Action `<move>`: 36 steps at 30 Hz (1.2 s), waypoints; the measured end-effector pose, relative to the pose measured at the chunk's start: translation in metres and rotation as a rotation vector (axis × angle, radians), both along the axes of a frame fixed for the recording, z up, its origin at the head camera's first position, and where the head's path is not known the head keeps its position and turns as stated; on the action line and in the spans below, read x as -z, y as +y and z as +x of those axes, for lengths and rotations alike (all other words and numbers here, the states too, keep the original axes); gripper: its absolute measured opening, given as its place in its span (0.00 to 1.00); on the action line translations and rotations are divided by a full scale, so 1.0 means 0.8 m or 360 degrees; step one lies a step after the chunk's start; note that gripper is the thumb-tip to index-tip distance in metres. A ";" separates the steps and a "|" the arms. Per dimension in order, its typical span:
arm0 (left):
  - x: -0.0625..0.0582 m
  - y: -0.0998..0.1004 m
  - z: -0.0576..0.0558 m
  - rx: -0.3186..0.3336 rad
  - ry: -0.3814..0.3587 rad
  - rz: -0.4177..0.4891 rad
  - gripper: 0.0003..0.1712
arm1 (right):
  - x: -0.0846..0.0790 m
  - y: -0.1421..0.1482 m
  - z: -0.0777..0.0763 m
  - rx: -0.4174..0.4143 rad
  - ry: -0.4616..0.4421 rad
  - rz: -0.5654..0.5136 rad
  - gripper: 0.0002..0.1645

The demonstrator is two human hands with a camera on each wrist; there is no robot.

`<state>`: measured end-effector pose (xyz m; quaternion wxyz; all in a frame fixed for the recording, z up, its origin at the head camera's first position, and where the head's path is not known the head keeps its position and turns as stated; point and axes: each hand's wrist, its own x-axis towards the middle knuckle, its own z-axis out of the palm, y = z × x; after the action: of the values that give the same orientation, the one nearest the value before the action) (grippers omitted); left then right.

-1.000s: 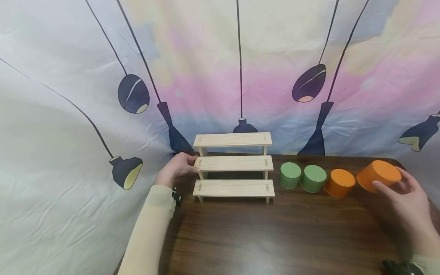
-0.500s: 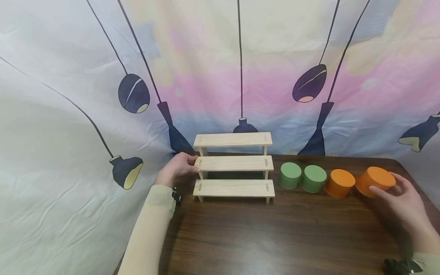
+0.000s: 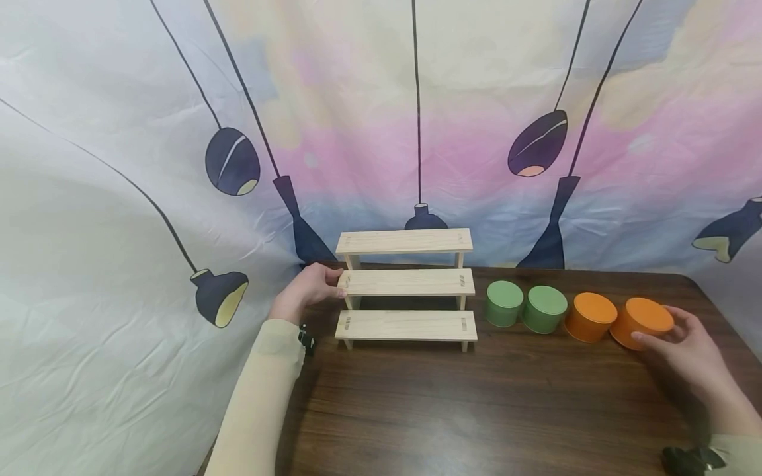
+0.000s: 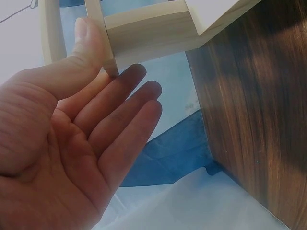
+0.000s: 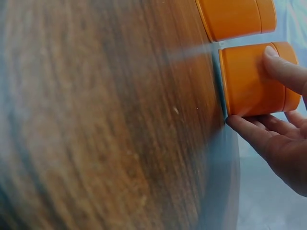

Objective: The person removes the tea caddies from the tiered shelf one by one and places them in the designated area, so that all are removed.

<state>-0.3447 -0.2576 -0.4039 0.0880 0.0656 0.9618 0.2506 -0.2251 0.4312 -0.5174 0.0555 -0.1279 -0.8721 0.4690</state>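
A three-tier wooden step shelf (image 3: 407, 283) stands at the back of the table. My left hand (image 3: 306, 289) pinches the left end of its middle board between thumb and index finger; in the left wrist view the other fingers (image 4: 128, 139) extend below, off the wood. At the right, my right hand (image 3: 693, 350) holds an orange lidded tin (image 3: 643, 322), thumb on the near side and fingers around the right side. The tin is upright beside another orange tin (image 3: 591, 317). In the right wrist view the held tin (image 5: 254, 81) is at the tabletop; contact is hard to tell.
Two green lidded tins (image 3: 504, 304) stand between the shelf and the orange ones, all in a row. The dark wooden table (image 3: 476, 410) extends in front. A cloth with printed hanging lamps (image 3: 381, 132) covers the back and left side.
My right hand has brought the orange tin left and down, from raised and tilted to upright beside the other orange tin. My left hand stays on the shelf.
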 end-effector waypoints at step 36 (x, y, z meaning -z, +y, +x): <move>0.010 -0.012 0.005 0.0102 0.0080 0.0061 0.39 | -0.006 -0.002 0.006 -0.0134 -0.0062 0.0024 0.69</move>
<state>-0.3410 -0.2669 -0.4120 0.0705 0.1043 0.9562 0.2643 -0.2207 0.4297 -0.5125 0.0196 -0.0997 -0.8811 0.4618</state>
